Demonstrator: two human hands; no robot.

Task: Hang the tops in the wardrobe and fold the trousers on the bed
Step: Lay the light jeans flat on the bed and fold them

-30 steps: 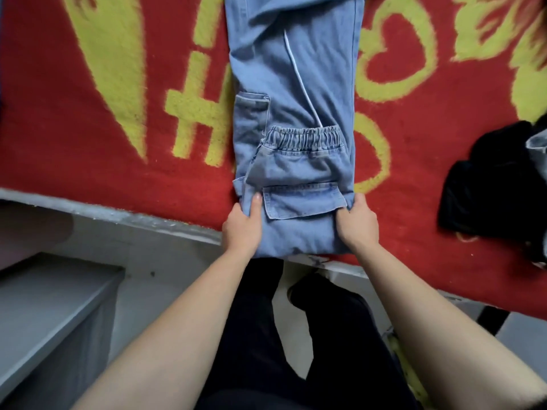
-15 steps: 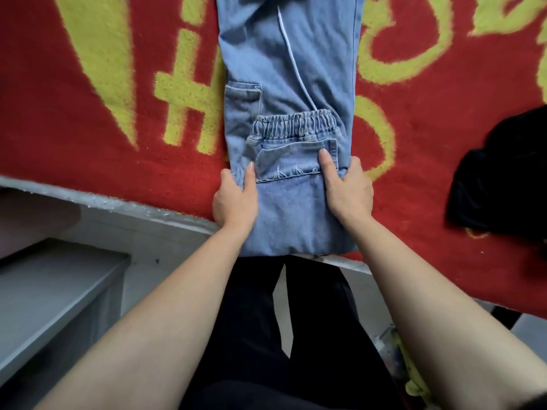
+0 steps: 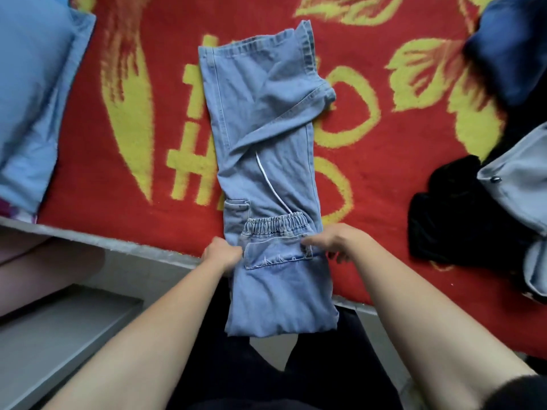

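Note:
Light blue denim trousers (image 3: 266, 137) lie lengthwise on the red and yellow bed cover (image 3: 118, 208), legs together, with the elastic waistband end folded back over the legs near the bed's front edge. The near fold hangs slightly past the edge. My left hand (image 3: 220, 254) grips the left side of the folded part beside the pocket. My right hand (image 3: 334, 241) pinches the right edge of the folded flap just below the waistband. A white drawstring runs up the middle of the trousers.
A blue pillow (image 3: 32, 93) lies at the far left of the bed. A black garment (image 3: 453, 211) and a grey-blue garment (image 3: 518, 187) sit at the right, a dark blue one (image 3: 515, 45) in the top right corner. A grey step (image 3: 59, 329) stands below left.
The view has tilted up, showing the trousers' full length. My hands have slid from the near fold up to the flap's sides. My right hand's fingers went from lying on the pocket to pinching the edge.

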